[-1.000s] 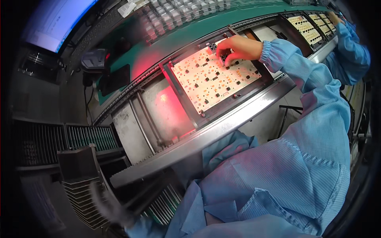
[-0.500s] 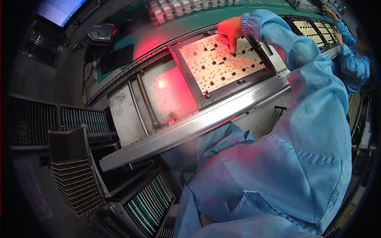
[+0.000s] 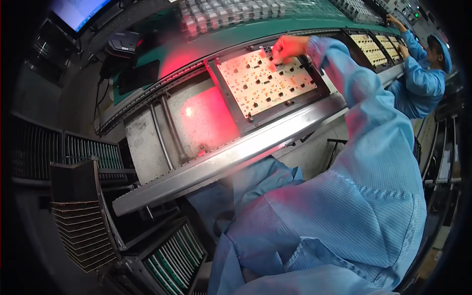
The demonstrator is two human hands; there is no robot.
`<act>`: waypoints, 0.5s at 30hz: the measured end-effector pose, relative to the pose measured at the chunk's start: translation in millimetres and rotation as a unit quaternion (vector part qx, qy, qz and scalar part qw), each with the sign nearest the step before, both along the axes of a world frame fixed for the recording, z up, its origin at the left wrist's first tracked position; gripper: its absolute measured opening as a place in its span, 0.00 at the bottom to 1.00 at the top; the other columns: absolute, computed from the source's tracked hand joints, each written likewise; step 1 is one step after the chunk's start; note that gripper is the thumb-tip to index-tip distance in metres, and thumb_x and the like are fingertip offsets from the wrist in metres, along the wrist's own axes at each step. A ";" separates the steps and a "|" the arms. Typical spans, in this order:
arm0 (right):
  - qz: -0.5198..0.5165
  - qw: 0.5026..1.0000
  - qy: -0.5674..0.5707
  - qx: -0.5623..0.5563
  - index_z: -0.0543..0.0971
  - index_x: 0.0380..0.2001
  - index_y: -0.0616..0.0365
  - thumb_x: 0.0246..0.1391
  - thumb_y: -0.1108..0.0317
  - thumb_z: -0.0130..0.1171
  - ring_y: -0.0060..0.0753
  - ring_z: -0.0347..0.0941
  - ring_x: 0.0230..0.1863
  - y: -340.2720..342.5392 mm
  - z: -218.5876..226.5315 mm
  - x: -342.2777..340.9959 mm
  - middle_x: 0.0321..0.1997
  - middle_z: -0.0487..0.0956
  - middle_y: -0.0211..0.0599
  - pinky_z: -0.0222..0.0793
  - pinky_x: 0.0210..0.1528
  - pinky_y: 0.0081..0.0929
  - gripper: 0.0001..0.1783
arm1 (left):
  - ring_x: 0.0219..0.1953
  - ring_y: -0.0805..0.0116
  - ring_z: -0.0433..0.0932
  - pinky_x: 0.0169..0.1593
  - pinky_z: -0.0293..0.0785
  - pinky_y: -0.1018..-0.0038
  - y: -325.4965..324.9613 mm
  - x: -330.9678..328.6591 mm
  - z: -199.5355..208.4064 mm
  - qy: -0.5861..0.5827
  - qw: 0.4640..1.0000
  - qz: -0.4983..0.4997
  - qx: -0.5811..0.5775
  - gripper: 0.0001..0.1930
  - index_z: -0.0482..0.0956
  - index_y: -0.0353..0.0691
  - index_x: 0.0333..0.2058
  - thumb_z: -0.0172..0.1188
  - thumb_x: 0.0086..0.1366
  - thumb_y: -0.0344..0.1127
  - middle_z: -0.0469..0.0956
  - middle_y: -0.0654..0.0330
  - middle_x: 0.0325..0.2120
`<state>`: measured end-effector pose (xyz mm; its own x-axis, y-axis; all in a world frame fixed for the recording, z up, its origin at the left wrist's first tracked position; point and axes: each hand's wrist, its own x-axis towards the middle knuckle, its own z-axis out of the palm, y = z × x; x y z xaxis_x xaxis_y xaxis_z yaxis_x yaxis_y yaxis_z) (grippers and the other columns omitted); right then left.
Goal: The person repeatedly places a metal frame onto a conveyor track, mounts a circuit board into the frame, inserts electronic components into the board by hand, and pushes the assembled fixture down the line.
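My right hand [image 3: 289,48], in a blue sleeve, is over the far edge of a pale circuit board [image 3: 246,96]. Its fingers are bent and pressed together. What they hold, if anything, is hidden or too small to make out. Small black parts and orange marks are spread over the board, which lies in a dark frame [image 3: 233,110]. Just left of my fingertips is a small dark clip [image 3: 267,49] on the frame's far side. My left hand does not show.
A metal conveyor rail [image 3: 236,155] runs along the near side. Trays of clear parts [image 3: 226,14] stand on the green mat [image 3: 295,24] behind. Slotted racks of boards [image 3: 177,258] are lower left. A co-worker [image 3: 423,81] is at more boards [image 3: 368,50] on the far right.
My right hand has moved from the upper middle of the board to its far edge, near the clip. The whole view has shifted a little.
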<state>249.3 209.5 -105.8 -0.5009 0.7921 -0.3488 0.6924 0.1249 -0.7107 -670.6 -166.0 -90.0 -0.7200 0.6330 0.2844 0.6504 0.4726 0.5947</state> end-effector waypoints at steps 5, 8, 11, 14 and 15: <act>0.010 0.960 -0.225 0.168 0.81 0.22 0.54 0.38 0.58 0.72 0.31 0.73 0.24 -26.6 22.1 -30.7 0.20 0.78 0.34 0.66 0.29 0.27 0.13 | 0.63 0.57 0.51 0.65 0.49 0.67 8.5 -22.7 -4.8 -0.071 0.997 -0.022 0.020 0.27 0.53 0.37 0.62 0.38 0.70 0.46 0.54 0.52 0.62; 0.025 0.924 -0.112 0.365 0.79 0.37 0.52 0.43 0.56 0.68 0.44 0.74 0.37 -58.2 21.1 -68.5 0.38 0.79 0.37 0.69 0.37 0.37 0.19 | 0.65 0.58 0.48 0.66 0.47 0.67 -17.7 -30.6 7.6 -0.101 0.994 -0.013 0.050 0.28 0.51 0.38 0.63 0.36 0.71 0.47 0.52 0.53 0.63; 0.263 0.889 0.082 0.366 0.77 0.42 0.53 0.50 0.56 0.62 0.45 0.73 0.43 -93.9 24.3 -157.4 0.43 0.77 0.37 0.66 0.46 0.41 0.18 | 0.67 0.58 0.46 0.68 0.45 0.67 -86.7 -34.1 14.4 -0.132 0.987 0.025 0.084 0.29 0.49 0.38 0.64 0.35 0.71 0.48 0.49 0.53 0.65; 0.390 0.849 0.021 0.356 0.78 0.40 0.55 0.58 0.53 0.52 0.46 0.70 0.48 -108.4 -7.8 -173.3 0.42 0.77 0.39 0.57 0.59 0.45 0.18 | 0.68 0.59 0.43 0.69 0.43 0.66 -208.1 -6.8 10.6 -0.165 0.973 0.102 0.123 0.30 0.47 0.39 0.65 0.34 0.71 0.49 0.47 0.54 0.66; 0.396 0.875 0.025 0.278 0.80 0.38 0.56 0.62 0.51 0.46 0.46 0.68 0.51 -99.6 -7.3 -162.2 0.39 0.78 0.39 0.50 0.64 0.48 0.21 | 0.69 0.59 0.42 0.70 0.42 0.66 -258.8 11.8 12.3 -0.171 0.966 0.137 0.138 0.30 0.47 0.39 0.66 0.34 0.71 0.49 0.46 0.54 0.67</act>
